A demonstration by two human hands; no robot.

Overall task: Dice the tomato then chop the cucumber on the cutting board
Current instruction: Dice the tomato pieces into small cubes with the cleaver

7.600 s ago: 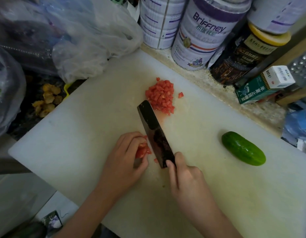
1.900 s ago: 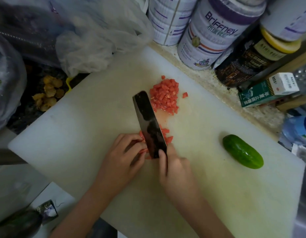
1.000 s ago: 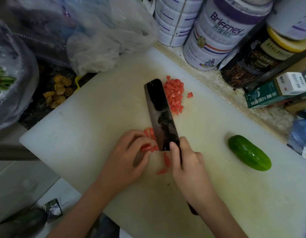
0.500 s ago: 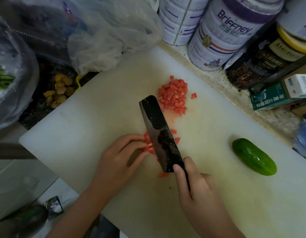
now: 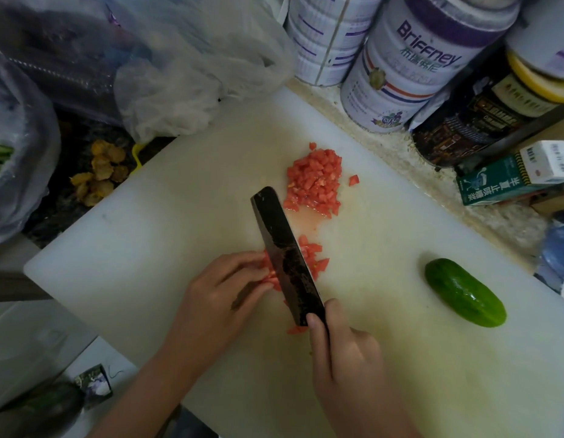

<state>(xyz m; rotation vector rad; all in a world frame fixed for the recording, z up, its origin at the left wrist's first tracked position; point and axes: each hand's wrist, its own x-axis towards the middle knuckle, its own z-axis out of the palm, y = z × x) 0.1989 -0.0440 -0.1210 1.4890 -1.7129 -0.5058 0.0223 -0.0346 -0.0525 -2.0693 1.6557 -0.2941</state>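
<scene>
A: Why is the left hand [image 5: 220, 295] curling its fingertips onto that tomato piece [image 5: 269, 276]?

B: It is pinning it near six o'clock on the cutting board [image 5: 148, 248], probably so the knuckles are guiding the knife [image 5: 287, 257]. The right hand [image 5: 340, 352] is gripping the handle, with its forefinger on the blade's heel.

A: And the diced pile [image 5: 315, 181]?

B: It is sitting at twelve o'clock, out of the way. The cucumber [image 5: 464, 292] is waiting whole at three o'clock.

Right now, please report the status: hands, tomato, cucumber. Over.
Left hand holds tomato piece, right hand grips knife, blade on it. Diced pile on cutting board; cucumber whole, untouched. Nothing blocks the blade.
</scene>
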